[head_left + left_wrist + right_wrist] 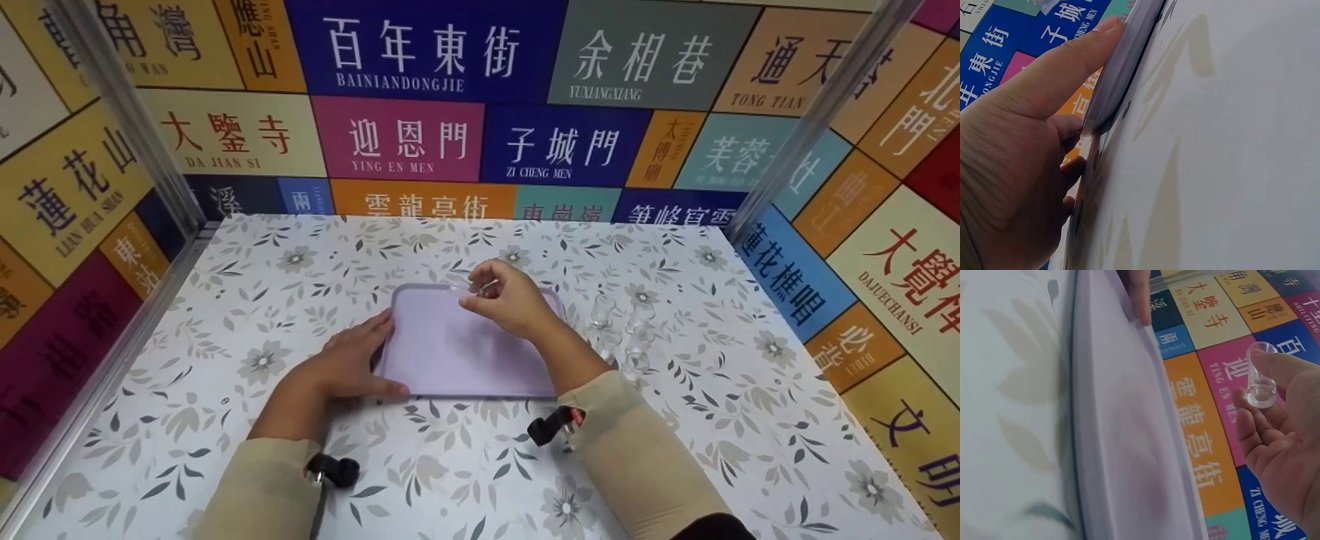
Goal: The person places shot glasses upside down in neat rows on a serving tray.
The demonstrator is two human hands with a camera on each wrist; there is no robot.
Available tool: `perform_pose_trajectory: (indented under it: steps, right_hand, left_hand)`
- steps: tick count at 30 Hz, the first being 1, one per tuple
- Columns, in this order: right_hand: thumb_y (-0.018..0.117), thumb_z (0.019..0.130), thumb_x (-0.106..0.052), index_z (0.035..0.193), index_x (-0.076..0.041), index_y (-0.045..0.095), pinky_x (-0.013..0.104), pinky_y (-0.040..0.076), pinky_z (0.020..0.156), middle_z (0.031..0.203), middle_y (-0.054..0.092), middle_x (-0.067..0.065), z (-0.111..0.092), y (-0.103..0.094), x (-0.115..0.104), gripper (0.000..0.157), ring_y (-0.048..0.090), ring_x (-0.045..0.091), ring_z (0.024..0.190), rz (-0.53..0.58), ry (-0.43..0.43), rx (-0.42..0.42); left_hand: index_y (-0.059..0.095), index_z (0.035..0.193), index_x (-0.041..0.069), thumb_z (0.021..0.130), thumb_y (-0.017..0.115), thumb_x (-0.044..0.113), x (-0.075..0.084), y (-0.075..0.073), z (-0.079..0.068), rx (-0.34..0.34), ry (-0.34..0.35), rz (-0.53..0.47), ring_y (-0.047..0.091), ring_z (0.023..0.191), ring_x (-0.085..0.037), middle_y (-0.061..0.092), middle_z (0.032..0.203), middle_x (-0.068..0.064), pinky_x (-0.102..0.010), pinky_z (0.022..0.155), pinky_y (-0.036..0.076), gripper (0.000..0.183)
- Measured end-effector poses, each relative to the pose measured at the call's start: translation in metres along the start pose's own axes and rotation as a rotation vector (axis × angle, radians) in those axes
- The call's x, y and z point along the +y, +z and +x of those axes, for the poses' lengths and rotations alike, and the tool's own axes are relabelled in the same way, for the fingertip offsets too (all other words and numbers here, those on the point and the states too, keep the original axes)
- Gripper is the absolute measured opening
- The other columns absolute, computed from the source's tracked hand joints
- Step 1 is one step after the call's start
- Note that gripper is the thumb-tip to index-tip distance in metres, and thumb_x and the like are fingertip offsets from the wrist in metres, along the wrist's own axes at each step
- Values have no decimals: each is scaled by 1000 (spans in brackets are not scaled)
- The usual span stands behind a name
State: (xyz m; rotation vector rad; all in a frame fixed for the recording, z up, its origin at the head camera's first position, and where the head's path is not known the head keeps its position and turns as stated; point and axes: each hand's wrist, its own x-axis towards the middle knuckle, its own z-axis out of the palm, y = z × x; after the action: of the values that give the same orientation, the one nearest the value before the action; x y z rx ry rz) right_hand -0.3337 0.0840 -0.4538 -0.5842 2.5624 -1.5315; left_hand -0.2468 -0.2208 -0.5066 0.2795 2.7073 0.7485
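Observation:
A pale lilac rectangular tray (450,345) lies flat on the table. My right hand (510,300) is raised above its far half, pinching a small clear shot glass (1262,391) between thumb and fingers. In the head view that glass is faint and partly covered by the fingers. At the tray's left side, my left hand (349,364) rests with fingers along the edge and the thumb by the near left corner. The left wrist view shows the left thumb (1067,67) extended against the tray's rim (1123,67).
Several clear shot glasses (641,319) stand grouped on the table right of the tray, some partly behind the right forearm. A floral cloth (450,480) covers the table. Panels with printed signs (420,60) enclose the back and sides.

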Motion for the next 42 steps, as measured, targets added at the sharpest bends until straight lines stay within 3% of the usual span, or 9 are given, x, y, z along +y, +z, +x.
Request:
perform_pose_trajectory:
  steps: [8,13,19,25,42]
  right_hand:
    - [88,90,-29,117,-17,81,29,48,74,95,66,1,15,29,-4,31,57,14,86,-105,-48,-37]
    - [88,89,-23,115,-17,82,29,49,79,101,65,1,21,44,-7,27,58,17,91,-197,-65,-94]
    - [86,85,-14,116,-15,81,35,55,95,113,70,4,23,56,-6,31,64,20,104,-285,-65,-161]
    - [84,83,-10,119,-12,80,37,56,101,117,71,6,23,66,-5,37,66,21,108,-279,-55,-208]
    - [85,87,-12,138,-14,72,31,56,96,124,72,4,20,71,-5,52,66,18,104,-297,-94,-241]
  left_hand:
    - [10,174,33,68,82,86,0,-1,1,-15,-13,14,5,170,-39,-2,182,16,-70,133,13,138]
    - [10,174,33,68,82,86,-1,-2,1,-10,-3,9,5,170,-39,-2,182,16,-70,133,14,138]
    - [11,174,30,69,82,84,-1,-2,0,-1,23,9,6,170,-37,0,183,14,-69,134,13,137]
    - [11,174,29,70,83,82,-2,-2,-1,3,31,3,6,170,-38,0,183,14,-68,134,13,137]
    - [11,174,28,70,81,84,-3,-2,-1,5,43,20,7,170,-38,1,183,11,-69,134,13,137]
